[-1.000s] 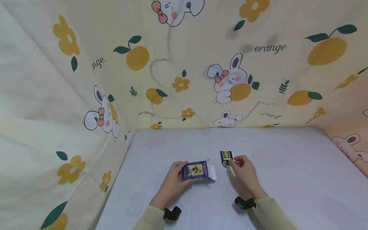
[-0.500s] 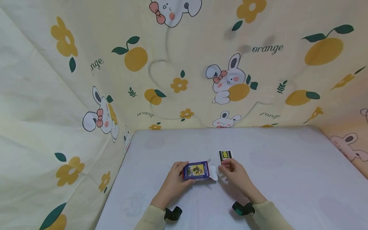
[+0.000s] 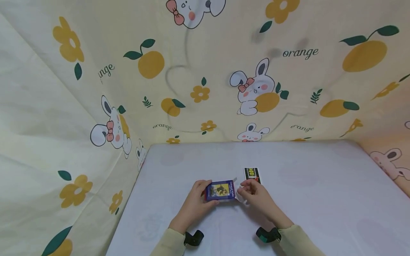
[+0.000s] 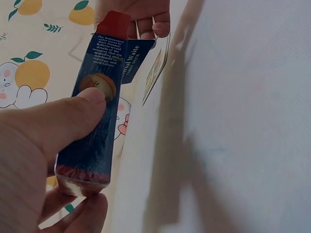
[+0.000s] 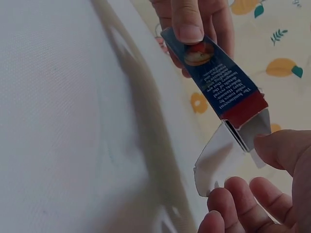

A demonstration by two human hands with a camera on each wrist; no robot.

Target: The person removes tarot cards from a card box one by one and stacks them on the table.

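The box (image 3: 220, 190) sits in the left hand (image 3: 194, 199), near the middle of the table (image 3: 320, 185). It is dark blue with red at its edges, and a yellow picture fills much of the front. Beside that I can read "Universal Waite" and, from the left wrist, "Tarot Deck". I cannot tell whether its lower edge touches the cloth-covered top. The left fingers grip it from the closed end, with the thumb (image 4: 77, 116) pressed along a narrow side that bears pale print.

The other end gapes towards the right hand (image 3: 257, 195), and a white flap (image 5: 214, 160) sticks out from it. Here the fingers are loosely bent, the thumb well parted from them. The thumb tip is right by the opening and the fingertips are just beside the flap; I cannot tell whether either touches.

Just beyond the right hand a card (image 3: 251, 173) lies on the table, its nearer part hidden by the fingers. The part I can see has a white border, black ground and yellow shapes.

Each wrist wears a black camera (image 3: 194, 238) below a pale sleeve (image 3: 299, 241). Behind hangs a cream curtain (image 3: 211, 39) printed with rabbits (image 3: 253, 89), oranges (image 3: 151, 64) and yellow flowers (image 3: 200, 92).
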